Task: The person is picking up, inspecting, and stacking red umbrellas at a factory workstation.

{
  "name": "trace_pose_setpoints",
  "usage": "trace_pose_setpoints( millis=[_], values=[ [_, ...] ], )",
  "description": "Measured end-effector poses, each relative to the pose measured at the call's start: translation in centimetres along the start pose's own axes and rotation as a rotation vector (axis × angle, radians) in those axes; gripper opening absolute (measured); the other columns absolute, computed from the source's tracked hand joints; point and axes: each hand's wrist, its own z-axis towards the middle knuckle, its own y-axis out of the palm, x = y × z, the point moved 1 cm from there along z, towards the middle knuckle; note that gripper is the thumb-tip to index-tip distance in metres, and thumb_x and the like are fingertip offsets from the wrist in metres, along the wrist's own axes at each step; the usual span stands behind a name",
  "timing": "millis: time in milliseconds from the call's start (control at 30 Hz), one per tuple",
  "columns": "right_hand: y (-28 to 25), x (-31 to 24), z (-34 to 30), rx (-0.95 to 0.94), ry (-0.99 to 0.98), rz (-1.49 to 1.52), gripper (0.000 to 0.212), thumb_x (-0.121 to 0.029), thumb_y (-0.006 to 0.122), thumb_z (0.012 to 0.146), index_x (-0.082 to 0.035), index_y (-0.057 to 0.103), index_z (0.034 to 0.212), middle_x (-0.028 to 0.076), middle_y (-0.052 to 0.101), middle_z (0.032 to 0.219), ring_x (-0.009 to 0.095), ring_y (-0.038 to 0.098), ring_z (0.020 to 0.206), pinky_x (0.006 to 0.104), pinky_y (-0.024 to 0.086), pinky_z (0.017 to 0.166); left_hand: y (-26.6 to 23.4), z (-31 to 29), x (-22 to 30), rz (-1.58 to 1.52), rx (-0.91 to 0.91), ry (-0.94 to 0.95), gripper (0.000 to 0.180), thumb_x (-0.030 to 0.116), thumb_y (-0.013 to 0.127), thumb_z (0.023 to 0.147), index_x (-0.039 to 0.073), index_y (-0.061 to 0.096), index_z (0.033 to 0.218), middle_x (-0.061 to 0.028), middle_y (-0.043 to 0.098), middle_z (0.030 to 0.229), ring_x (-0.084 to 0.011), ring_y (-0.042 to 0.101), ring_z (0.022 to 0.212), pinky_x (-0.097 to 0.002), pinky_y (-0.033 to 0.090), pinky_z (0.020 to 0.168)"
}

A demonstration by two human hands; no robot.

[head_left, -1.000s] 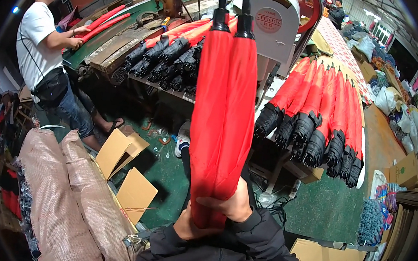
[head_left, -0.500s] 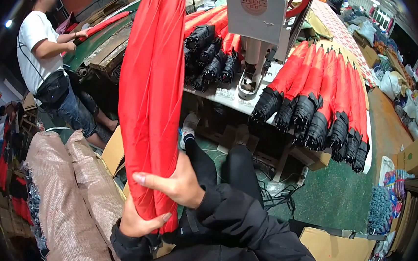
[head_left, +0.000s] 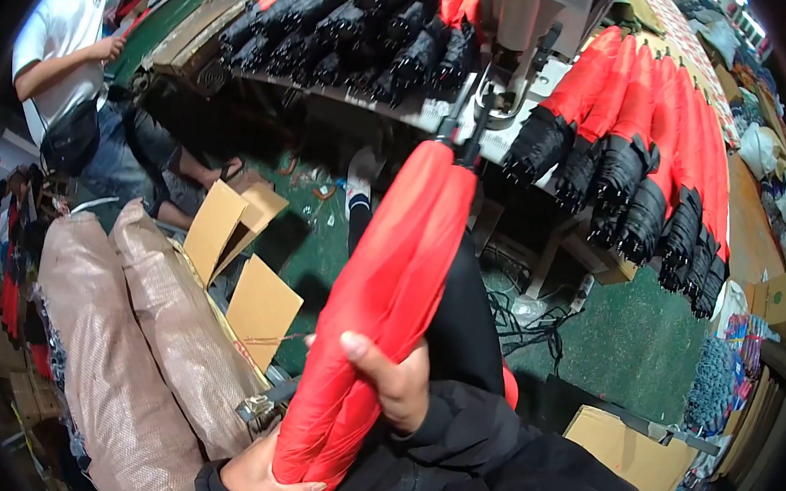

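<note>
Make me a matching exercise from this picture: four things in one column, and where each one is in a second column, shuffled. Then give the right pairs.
Things
1. red folded umbrella
2. cardboard boxes
3. brown sacks
4. row of red umbrellas with black ends

Places
A. on the green floor, beside the sacks
B. lying side by side on the table at upper right
C. held in both hands, the right hand above the left hand
D. lying lengthwise at lower left

Pairs: 1-C, 2-A, 3-D, 4-B
</note>
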Motion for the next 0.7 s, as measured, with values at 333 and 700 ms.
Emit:
trace_pose_setpoints(
  millis=[333,700],
  values=[
    [-2.1,-3.7,3.6,0.12,-0.079,-0.104,0.03,-0.018,0.074,0.098,-0.001,0.064,0.121,0.005,0.071,0.108,0.013,0.068,0.093,0.03,0.055,0.085,0.9,3.8,2.2,-0.048,-0.017,0.063,0.095,0.011,0.087,0.081,-0.003,0.031,0.157,-0.0154,0.051,0.152,-0.0246,0.05,0.139,-0.0398,0.039,0.118],
    [-3.2,-6.1,6.3,0.123,-0.109,-0.084,0.038,-0.022,0.073,0.098,0.001,0.061,0.126,0.009,0.07,0.112,0.017,0.069,0.096,0.0331,0.056,0.088,0.7,6.6,5.0,-0.079,0.028,0.083,0.098,0.01,0.088,0.078,-0.004,0.032,0.157,-0.0148,0.052,0.151,-0.0231,0.052,0.137,-0.0395,0.039,0.117]
  ],
)
